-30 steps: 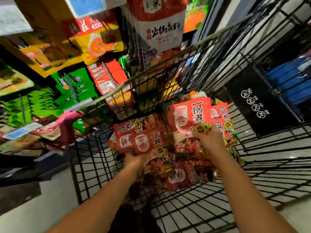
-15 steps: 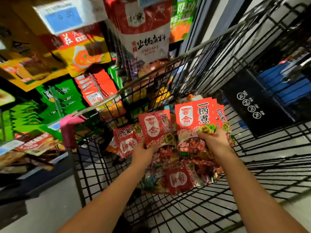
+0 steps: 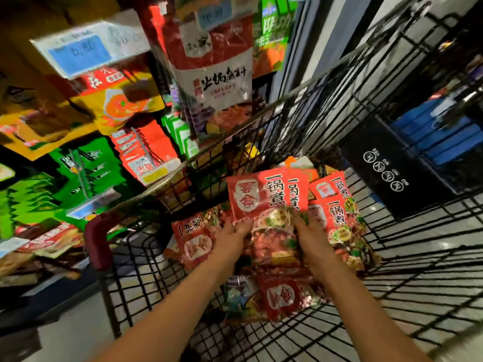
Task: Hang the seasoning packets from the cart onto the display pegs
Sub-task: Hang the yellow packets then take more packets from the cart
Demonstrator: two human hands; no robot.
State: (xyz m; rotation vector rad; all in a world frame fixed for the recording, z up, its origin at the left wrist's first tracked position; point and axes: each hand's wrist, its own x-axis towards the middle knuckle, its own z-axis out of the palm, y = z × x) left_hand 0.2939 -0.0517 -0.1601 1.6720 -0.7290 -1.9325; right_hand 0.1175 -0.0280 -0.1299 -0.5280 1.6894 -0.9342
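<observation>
Both hands hold one stack of red seasoning packets upright inside the black wire cart. My left hand grips the stack's left side and my right hand grips its right side. More red packets lie loose in the cart to the left, below and to the right of the held stack. Display pegs with hanging packets fill the upper left, behind the cart's rim.
Green packets, orange-red packets and yellow packets hang on the display at left, with a blue price tag above. The cart's maroon handle end juts out at left. A black sign panel hangs at right.
My left hand brought its packet right and joined it to the stack in my right hand. Both hands now hold one stack, raised slightly within the cart.
</observation>
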